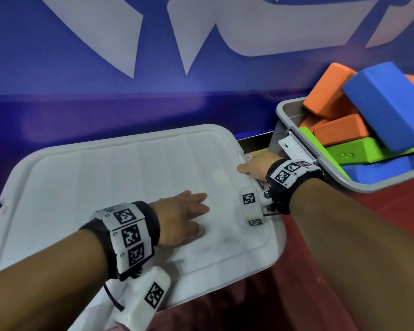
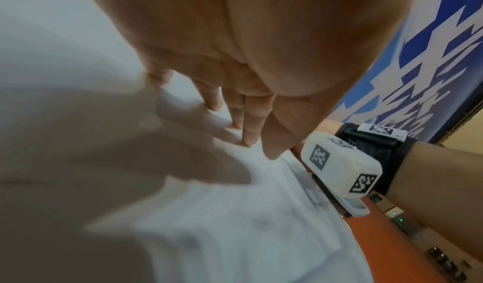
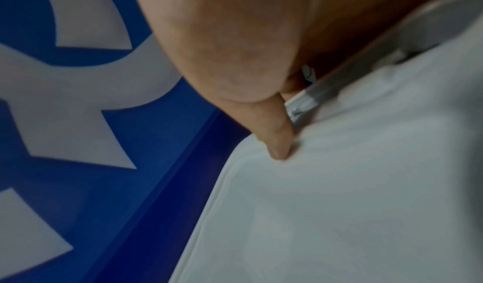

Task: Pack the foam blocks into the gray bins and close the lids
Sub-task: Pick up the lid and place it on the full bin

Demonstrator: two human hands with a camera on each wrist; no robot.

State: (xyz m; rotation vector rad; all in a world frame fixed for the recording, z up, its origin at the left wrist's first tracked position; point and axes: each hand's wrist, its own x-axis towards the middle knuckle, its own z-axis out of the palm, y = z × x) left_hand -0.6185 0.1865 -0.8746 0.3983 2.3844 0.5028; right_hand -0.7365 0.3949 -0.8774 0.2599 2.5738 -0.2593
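A white lid [image 1: 129, 168] covers the left bin, whose body is hidden beneath it. My left hand [image 1: 184, 216] lies flat on the lid's middle, fingers [image 2: 251, 126] straight and pressing down. My right hand [image 1: 256, 166] holds the lid's right edge: its thumb [image 3: 277, 138] presses on top of the lid [image 3: 339, 184], and its other fingers curl down by a grey latch [image 3: 305, 101], mostly hidden. To the right, a second gray bin [image 1: 294, 130] stands without a lid, piled with orange [image 1: 328, 94], blue [image 1: 390, 106] and green [image 1: 354, 149] foam blocks.
A blue wall with large white lettering [image 1: 201, 32] stands close behind both bins. The red-brown table [image 1: 320, 271] shows in front and between the bins. A white latch [image 1: 294, 144] hangs on the right bin's near side. The blocks rise above that bin's rim.
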